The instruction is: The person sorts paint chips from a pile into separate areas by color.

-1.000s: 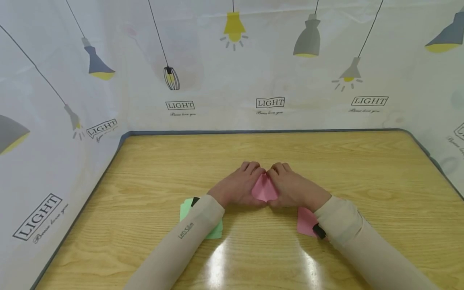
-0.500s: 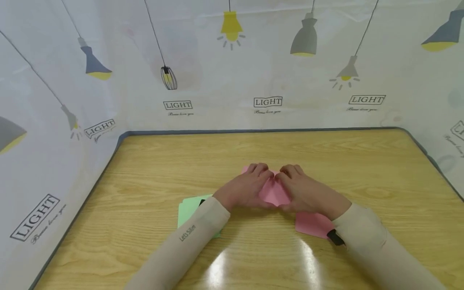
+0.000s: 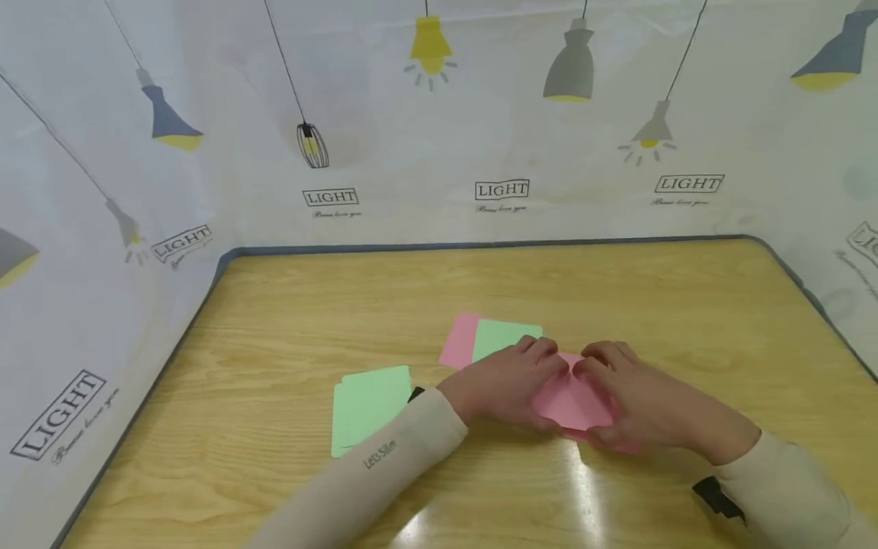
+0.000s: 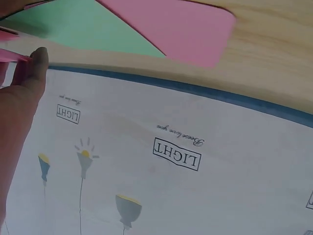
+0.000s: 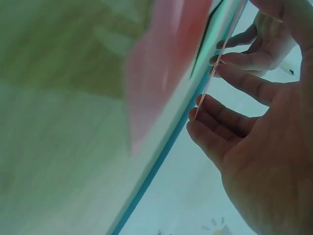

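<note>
Both hands hold one pink card [image 3: 572, 402] between them, right of the table's middle. My left hand [image 3: 511, 383] pinches its left side and my right hand [image 3: 648, 400] its right side. Under it, more pink card [image 3: 627, 447] shows on the table, largely covered by the right hand. In the right wrist view the held card [image 5: 207, 83] appears edge-on at the right hand's fingertips [image 5: 198, 125]. Behind the left hand lie a green card [image 3: 504, 333] and a pink card [image 3: 457, 341], the green overlapping the pink.
Several green cards [image 3: 370, 408] lie stacked at the left, partly behind the left sleeve [image 3: 384, 457]. The wooden table [image 3: 274, 320] has a dark blue edge, with a white lamp-printed sheet [image 3: 411, 137] rising behind it.
Both hands have moved right and toward the near side with the pink card, from the middle to over the pink card at the right. This uncovers the green and pink cards in the middle.
</note>
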`<state>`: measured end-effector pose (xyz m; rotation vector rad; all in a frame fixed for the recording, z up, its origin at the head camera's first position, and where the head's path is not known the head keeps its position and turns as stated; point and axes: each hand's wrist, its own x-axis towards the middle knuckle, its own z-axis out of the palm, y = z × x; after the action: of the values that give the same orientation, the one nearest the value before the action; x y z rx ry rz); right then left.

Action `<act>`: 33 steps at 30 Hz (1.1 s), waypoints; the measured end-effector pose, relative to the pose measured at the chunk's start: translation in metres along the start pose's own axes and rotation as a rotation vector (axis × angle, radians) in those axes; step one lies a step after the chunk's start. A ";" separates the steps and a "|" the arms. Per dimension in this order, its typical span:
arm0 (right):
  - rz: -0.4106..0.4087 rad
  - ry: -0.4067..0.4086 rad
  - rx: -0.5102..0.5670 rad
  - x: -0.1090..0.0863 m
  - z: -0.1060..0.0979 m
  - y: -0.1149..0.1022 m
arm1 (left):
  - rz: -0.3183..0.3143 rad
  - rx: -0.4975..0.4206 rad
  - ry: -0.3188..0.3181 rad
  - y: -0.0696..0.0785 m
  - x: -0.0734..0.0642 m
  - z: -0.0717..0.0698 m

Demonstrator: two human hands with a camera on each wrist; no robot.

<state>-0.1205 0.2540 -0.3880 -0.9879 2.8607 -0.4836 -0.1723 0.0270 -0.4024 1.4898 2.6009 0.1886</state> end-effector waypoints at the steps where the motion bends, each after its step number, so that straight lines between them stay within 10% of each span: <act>1: 0.007 -0.002 -0.004 -0.003 0.000 0.002 | 0.000 0.015 0.002 0.003 0.003 0.001; 11: 0.013 0.004 -0.028 -0.026 0.003 0.014 | -0.026 0.107 -0.069 0.032 0.023 0.004; 33: 0.017 -0.010 0.024 -0.033 0.012 0.018 | -0.002 0.154 -0.088 0.035 0.022 0.010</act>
<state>-0.1030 0.2843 -0.4061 -0.9588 2.8454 -0.5083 -0.1521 0.0639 -0.4072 1.5062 2.5975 -0.0773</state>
